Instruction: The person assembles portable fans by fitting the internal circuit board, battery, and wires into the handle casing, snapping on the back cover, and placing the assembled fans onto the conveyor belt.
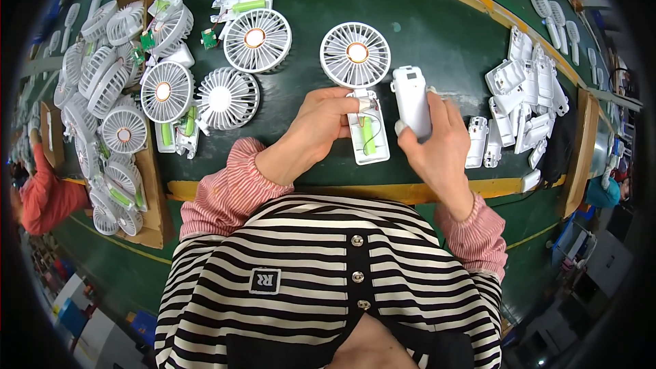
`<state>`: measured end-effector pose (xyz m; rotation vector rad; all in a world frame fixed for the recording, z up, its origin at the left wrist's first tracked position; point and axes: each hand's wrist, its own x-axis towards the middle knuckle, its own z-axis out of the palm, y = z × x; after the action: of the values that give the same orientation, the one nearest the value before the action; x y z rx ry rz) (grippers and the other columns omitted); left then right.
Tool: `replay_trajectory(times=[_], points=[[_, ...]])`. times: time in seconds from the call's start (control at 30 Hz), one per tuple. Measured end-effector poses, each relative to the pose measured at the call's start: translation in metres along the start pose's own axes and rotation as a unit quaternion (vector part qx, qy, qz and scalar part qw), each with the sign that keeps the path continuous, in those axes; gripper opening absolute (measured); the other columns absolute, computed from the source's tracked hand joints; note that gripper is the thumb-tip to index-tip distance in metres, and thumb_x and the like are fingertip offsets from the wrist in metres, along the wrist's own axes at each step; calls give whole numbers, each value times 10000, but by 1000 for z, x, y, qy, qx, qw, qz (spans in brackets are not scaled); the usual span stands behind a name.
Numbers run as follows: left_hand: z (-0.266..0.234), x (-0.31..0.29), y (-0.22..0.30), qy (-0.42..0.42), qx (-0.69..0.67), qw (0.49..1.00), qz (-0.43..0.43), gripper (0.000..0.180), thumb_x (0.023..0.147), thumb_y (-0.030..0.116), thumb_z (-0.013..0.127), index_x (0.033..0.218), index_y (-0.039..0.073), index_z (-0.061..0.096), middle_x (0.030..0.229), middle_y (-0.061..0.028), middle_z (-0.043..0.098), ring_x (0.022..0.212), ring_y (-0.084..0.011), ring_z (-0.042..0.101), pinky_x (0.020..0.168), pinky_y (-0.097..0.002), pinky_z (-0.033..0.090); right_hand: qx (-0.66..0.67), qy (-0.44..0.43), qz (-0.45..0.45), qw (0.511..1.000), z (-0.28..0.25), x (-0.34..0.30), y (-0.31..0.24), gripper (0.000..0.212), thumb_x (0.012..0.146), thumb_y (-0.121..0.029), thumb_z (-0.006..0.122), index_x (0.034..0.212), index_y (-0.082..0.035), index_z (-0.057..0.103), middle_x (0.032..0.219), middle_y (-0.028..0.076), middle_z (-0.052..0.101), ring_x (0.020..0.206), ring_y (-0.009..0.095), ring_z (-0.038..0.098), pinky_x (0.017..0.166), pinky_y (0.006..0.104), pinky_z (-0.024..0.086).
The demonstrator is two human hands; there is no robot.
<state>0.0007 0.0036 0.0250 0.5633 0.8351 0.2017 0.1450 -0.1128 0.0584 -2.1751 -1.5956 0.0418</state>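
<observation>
— Green belt (437, 34), yellow edging, and I'm watching the left hand (321, 126) pinch the open handle (367, 133) of a white fan (355, 55) lying flat near the middle. Its fingertips close on the handle's top end, just below the fan's round grille.

— And the right?

— The right hand (437, 143) is wrapped around a white handle cover (411, 99), held upright just beside the open handle. The fingers curl behind it, so I can't see how tightly.

— Anything inside the handle?

— One green battery cell (369, 138) and thin wires; the wires are too small for me to trace.

— Labels?

— A small grey rectangular window sits near the cover's top. I can't make out more.

— Counts?

— Three more loose fans on the belt to the left, one with its handle open showing a green cell (247, 5). The heap of fans (109, 96) on the cardboard tray (152, 191) overlaps too much to count. On the right, a pile of white covers (526, 89), also tangled. Another person's red sleeve (44, 195) is cut off at the far left.
</observation>
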Motion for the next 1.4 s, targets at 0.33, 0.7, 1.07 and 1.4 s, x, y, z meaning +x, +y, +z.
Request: replay_trajectory(times=[0.33,0.7,1.07,1.4], points=[[0,-1,1,-30,-74,997,3,343,868,329,435,1009,36,544,963,-60,591,872,-167,568,778,-319,446,104,-146,3,984,-23,-4,-56,490,609,-120,666,1012,96,492,743,167,513,599,308,549,525,373,456],[-1,-2,3,-40,-75,996,11,381,874,378,436,1036,44,524,981,-65,568,871,-158,560,768,-309,462,68,-129,-13,989,-9,3,-52,440,592,-151,668,930,78,502,730,151,513,587,291,563,482,366,469],[1,-2,5,-35,-73,997,4,378,883,376,420,1043,48,518,993,-66,574,886,-166,564,788,-322,457,61,-124,-11,990,-3,5,-49,451,605,-131,647,978,89,518,724,159,532,567,307,565,501,372,468],[1,-3,7,-39,-68,997,2,370,895,368,393,1039,50,515,994,-65,575,884,-168,562,806,-332,448,60,-127,-17,990,1,5,-49,431,599,-137,663,924,92,498,737,169,514,580,301,568,487,367,476]])
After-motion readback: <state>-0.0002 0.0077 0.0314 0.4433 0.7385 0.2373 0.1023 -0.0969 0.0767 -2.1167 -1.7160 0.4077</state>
